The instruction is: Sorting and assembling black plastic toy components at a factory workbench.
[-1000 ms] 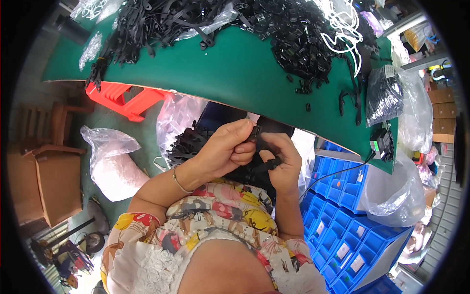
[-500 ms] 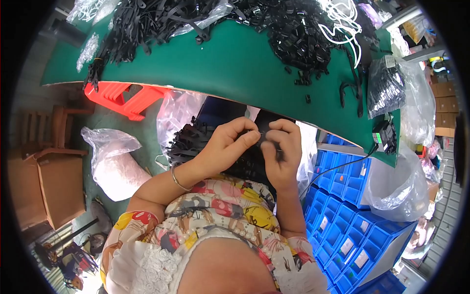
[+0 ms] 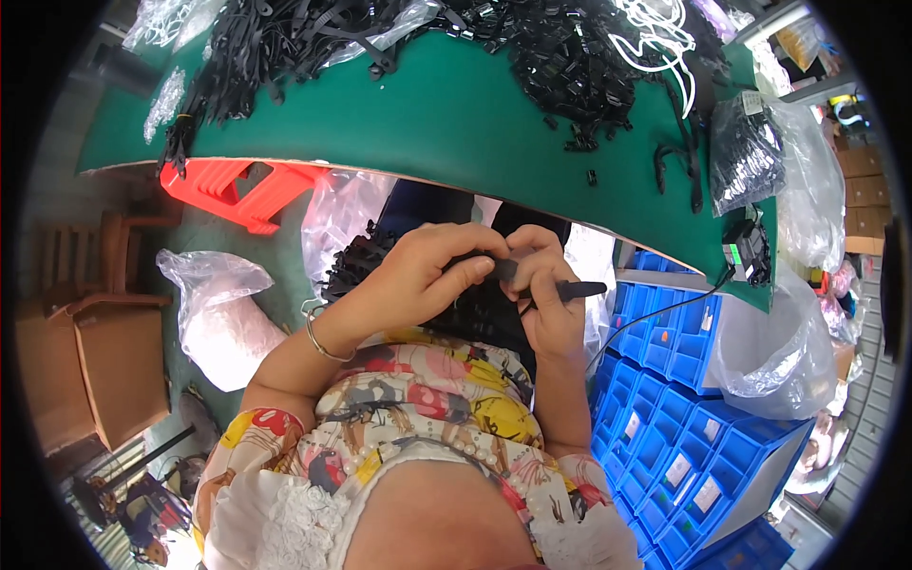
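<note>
Both hands meet just in front of the table's near edge, over my lap. A short black strap [image 3: 584, 289] runs between them, its blunt end sticking out to the right past my right fingers. My left hand [image 3: 432, 271], below a bracelet, pinches the strap between thumb and fingers. With curled fingers, my right hand [image 3: 551, 304] grips the strap's other part. Fingers cover most of its middle, so I cannot tell whether a buckle is on it. More black straps [image 3: 356, 266] lie bunched on the lap beside my left wrist.
The green table [image 3: 418, 114] carries a heap of black straps [image 3: 275, 57], a pile of small black plastic pieces [image 3: 570, 76] and white cord [image 3: 670, 47]. Blue bins [image 3: 665, 437] stand right, a red plastic stool [image 3: 242, 195] left. A bag of black parts [image 3: 746, 157] sits at the table's right.
The black strap now shows clearly between my hands, with its end out past the right fingers. My right fingers have closed round it, and both hands have drawn nearer each other.
</note>
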A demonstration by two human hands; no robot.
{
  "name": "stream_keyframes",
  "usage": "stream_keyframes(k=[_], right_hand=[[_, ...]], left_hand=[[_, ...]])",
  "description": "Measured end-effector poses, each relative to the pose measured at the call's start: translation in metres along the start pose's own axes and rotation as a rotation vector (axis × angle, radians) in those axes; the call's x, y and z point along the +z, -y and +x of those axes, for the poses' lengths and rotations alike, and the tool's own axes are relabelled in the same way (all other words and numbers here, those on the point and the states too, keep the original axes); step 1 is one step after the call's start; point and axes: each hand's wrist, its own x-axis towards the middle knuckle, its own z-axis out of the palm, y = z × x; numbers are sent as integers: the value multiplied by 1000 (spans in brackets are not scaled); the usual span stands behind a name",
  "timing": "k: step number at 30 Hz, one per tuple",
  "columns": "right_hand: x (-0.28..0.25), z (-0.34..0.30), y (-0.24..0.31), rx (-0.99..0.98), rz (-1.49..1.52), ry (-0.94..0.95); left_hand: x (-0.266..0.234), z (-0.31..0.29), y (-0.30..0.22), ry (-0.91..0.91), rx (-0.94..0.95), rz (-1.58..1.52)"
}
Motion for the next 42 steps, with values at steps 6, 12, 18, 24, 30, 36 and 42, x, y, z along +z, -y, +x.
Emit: stream_keyframes(k=[6,12,18,24,30,36,42], right_hand=[[6,-2,-4,4,-473,-16],[6,0,-4,-237,-674,28],[12,-6,-8,-103,-470,-53],[9,0,-2,-279,-741,33],[15,4,2,-374,-830,60],[16,-1,-4,-371,-919,78],[17,9,15,-442,-1119,-198]], left_hand=[[-3,-7,5,148,-409,-687],[1,-14,10,158,-492,-958],[2,-19,8,127,-514,-942],[-2,-20,7,115,-506,-961],[-3,-20,9,147,-502,-1050],[3,-20,12,116,-488,-1060],[-5,-20,15,0,-442,-932]])
